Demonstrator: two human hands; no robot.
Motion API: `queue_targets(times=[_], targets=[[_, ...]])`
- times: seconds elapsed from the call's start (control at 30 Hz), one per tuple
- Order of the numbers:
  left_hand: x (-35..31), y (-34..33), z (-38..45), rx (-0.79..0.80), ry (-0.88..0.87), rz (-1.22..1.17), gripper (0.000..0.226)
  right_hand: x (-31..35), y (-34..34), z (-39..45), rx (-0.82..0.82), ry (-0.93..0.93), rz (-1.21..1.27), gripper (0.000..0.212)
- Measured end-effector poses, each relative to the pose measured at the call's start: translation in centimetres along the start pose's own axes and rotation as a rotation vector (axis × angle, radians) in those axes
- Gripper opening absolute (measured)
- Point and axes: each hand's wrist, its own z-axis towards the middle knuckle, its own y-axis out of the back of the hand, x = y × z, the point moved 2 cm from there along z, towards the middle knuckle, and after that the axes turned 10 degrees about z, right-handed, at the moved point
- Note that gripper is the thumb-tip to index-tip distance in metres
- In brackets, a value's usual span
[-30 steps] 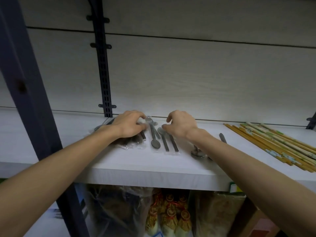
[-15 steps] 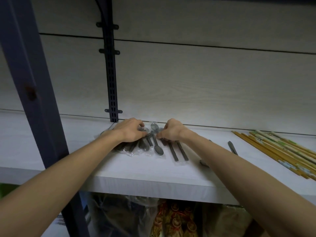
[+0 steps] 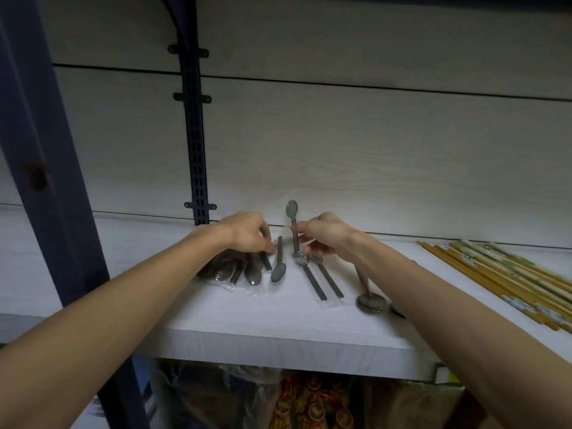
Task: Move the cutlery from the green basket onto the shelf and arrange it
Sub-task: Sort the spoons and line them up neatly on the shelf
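Grey steel everywhere on this white shelf (image 3: 278, 329), and the right hand (image 3: 328, 235) has one piece up: a slim grey metal spoon (image 3: 293, 224), pinched by its handle between fingertips and thumb, standing nearly upright with the bowl on top against the pale wood-grain back panel (image 3: 371, 156). That grip is clamped on the handle. Its lower end sits right at a crinkled bit of clear wrapping by two dark straight handles in a clear sleeve (image 3: 322, 281), which lie flat and angle toward the shelf's front edge.

Over to the left hand (image 3: 247, 233): palm down, fingers curled over the top of a bundle of dark spoons in clear plastic bags (image 3: 235, 270), fingertips pressing on them. Just beside that bundle lies a single grey spoon (image 3: 279, 264), bowl toward the front, between the two hands.

Further right, partly behind the right forearm, a larger grey ladle-like spoon (image 3: 370, 298) rests bowl-forward. Well apart at the far right, a row of wooden chopsticks in printed paper bands (image 3: 501, 283) lies diagonally. A dark slotted metal upright (image 3: 195, 144) runs up the panel behind the left hand.
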Motion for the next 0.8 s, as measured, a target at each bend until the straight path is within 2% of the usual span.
queue_targets(times=[0.13, 0.23, 0.47, 0.63, 0.8], targets=[[-0.6, -0.3, 0.8, -0.007, 0.020, 0.039, 0.028, -0.4, 1.1, 0.1, -0.040, 0.011, 0.026, 0.031], [-0.9, -0.3, 1.2, -0.045, 0.050, 0.015, 0.024, -0.3, 1.9, -0.4, -0.037, 0.042, 0.037, 0.024], [-0.9, 1.9, 1.2, -0.186, 0.098, -0.258, 0.015, 0.6, 3.4, -1.3, -0.065, 0.126, 0.032, 0.015], [-1.2, 3.1, 0.9, -0.260, 0.084, -0.401, 0.008, 1.6, 4.1, -2.2, -0.064, 0.155, 0.003, 0.023], [-1.5, 3.5, 0.7, -0.338, 0.101, -0.590, 0.013, 1.6, 4.2, -2.5, -0.046, 0.123, 0.018, 0.021]])
